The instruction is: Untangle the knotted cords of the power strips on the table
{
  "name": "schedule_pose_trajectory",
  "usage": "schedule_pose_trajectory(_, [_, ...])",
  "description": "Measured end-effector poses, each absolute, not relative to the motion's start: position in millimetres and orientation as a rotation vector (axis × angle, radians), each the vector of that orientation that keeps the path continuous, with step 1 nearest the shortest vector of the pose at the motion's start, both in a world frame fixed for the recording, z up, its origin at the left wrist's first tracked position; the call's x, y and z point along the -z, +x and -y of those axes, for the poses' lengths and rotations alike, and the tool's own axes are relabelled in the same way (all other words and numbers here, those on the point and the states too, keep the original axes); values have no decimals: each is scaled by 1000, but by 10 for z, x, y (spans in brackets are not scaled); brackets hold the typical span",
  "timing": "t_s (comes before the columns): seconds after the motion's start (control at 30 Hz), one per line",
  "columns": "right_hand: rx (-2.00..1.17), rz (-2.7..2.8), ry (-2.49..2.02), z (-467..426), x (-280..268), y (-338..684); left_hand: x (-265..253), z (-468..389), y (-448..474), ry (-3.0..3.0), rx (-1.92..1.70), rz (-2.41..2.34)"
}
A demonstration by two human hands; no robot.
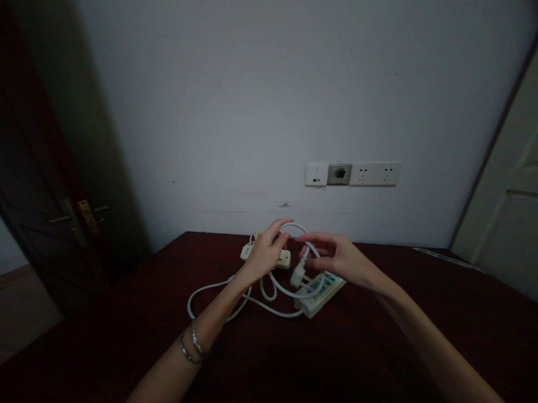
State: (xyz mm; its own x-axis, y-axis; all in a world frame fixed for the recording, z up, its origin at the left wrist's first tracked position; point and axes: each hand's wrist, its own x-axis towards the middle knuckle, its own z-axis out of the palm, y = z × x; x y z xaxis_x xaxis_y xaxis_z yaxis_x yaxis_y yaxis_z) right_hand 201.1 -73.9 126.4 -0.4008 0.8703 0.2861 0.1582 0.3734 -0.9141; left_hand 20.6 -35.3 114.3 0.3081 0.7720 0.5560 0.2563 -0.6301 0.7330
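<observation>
A white power cord (277, 313) lies in loose loops on the dark red table, with part of it raised between my hands. My left hand (267, 248) has its thumb and fingers closed on a raised bend of the cord, above a white socket block (284, 260) that it partly covers. My right hand (335, 257) pinches the cord just above its white plug (298, 276). The plug hangs tilted, prongs out, over the left side of a white power strip (324, 296) with blue-marked sockets. My right fingers hide part of the cord.
The dark red table (266, 366) meets a pale wall behind. Wall sockets (374, 174) and a dark-centred wall plate (339, 174) sit above its back edge. A dark door (30, 174) stands left, a pale door (510, 169) right. A flat strip (447, 259) lies along the back right edge.
</observation>
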Motion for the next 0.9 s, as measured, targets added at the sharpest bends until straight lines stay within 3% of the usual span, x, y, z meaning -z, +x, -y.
schedule_pose_trajectory(0.2, [13, 2208, -1144, 761, -1161, 2010, -1189, 368, 219, 1890, -1231, -911])
schedule_pose_trajectory(0.33, [192, 2103, -1084, 788, -1183, 2005, -1217, 339, 175, 1823, -1240, -980])
schedule_pose_trajectory(0.47, [-124, 1847, -812, 733, -1257, 2024, -1188, 340, 184, 1826, -1097, -982])
schedule_pose_trajectory(0.67, [-1003, 1064, -769, 559, -1296, 2246, -1130, 633, 416, 1959, -896, -752])
schedule_pose_trajectory(0.9, [-1281, 733, -803, 429, -1183, 2356, -1002, 818, 612, 2462, -1163, -998])
